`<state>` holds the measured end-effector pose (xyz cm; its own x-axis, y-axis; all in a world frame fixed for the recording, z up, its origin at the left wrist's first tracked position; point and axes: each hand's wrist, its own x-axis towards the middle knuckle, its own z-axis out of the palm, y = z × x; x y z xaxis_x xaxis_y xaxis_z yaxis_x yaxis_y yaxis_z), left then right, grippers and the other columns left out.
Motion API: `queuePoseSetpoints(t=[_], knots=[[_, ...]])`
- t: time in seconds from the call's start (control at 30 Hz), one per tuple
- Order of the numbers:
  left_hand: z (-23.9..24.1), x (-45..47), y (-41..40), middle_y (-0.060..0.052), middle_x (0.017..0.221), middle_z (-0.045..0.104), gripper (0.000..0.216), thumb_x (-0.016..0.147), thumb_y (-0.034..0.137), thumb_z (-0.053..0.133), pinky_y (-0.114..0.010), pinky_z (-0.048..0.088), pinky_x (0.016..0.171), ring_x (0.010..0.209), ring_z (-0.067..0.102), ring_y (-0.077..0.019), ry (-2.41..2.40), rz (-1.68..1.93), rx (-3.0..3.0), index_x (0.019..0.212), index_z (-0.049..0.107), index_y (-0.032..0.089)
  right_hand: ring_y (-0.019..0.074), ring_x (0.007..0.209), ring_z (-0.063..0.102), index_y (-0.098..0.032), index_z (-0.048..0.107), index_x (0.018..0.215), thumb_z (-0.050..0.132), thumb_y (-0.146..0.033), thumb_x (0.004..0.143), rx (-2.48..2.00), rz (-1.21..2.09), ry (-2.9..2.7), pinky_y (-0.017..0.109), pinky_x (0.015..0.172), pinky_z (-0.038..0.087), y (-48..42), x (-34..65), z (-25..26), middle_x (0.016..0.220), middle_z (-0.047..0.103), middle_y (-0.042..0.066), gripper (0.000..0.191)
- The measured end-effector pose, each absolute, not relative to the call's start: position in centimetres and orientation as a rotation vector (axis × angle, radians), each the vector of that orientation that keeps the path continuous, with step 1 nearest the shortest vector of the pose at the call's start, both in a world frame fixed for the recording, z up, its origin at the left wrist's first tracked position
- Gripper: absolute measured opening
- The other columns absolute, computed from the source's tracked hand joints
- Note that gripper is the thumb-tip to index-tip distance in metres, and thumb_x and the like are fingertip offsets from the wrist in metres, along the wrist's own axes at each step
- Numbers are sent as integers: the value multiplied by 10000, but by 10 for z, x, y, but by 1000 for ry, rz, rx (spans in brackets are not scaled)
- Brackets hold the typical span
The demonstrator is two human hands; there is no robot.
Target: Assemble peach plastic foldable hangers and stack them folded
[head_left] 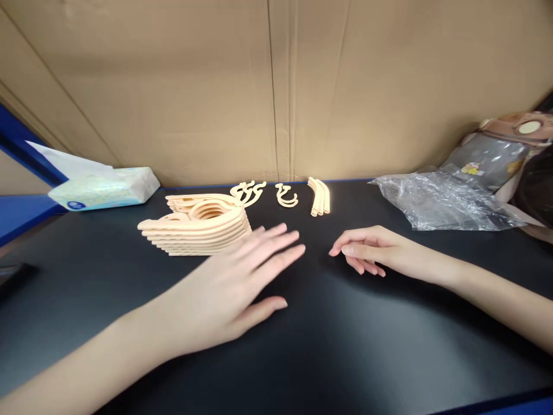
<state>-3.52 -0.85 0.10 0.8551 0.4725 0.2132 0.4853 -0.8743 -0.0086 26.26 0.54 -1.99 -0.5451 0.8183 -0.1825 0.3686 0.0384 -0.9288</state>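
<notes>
My left hand (pixel 242 282) hovers palm down over the black table, its fingers spread and nothing in it. Just behind it, partly covered by its fingers, lies a stack of cream plastic hanger pieces (pixel 194 227). My right hand (pixel 367 249) is at the right of centre, fingers loosely curved and apart, with nothing in it. Farther back are several cream hooks (pixel 249 192) beside the stack, a smaller group of cream hooks (pixel 286 196) in the middle, and a few curved cream bars (pixel 318 197) lying side by side.
A tissue pack (pixel 108 187) with one tissue pulled up lies at the back left. Crumpled clear plastic (pixel 444 199) rests at the back right, against a transparent container with a brown lid (pixel 510 129). A cardboard wall (pixel 194 86) stands behind the black table (pixel 367 357).
</notes>
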Motion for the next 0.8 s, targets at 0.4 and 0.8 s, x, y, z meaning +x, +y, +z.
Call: queuePoseSetpoints(t=[0.4, 0.8], knots=[[-25, -35, -2, -43, 1579, 311, 577, 994, 448, 445, -467, 280, 1194, 1460, 269, -258, -880, -203, -3217, 1513, 292, 249, 68, 498, 435, -157, 658, 1019, 539, -482, 922, -1209, 1513, -1925, 187, 436, 368, 6, 262, -19, 644, 545, -24, 360], [-26, -36, -2, -59, 1566, 339, 554, 987, 448, 453, -492, 293, 1182, 1443, 307, -279, -874, -267, -3222, 1494, 333, 258, 145, 673, 589, -176, 647, 1069, 484, -438, 943, -1363, 770, -2131, 259, 568, 477, 31, 266, -7, 790, 626, 29, 333]])
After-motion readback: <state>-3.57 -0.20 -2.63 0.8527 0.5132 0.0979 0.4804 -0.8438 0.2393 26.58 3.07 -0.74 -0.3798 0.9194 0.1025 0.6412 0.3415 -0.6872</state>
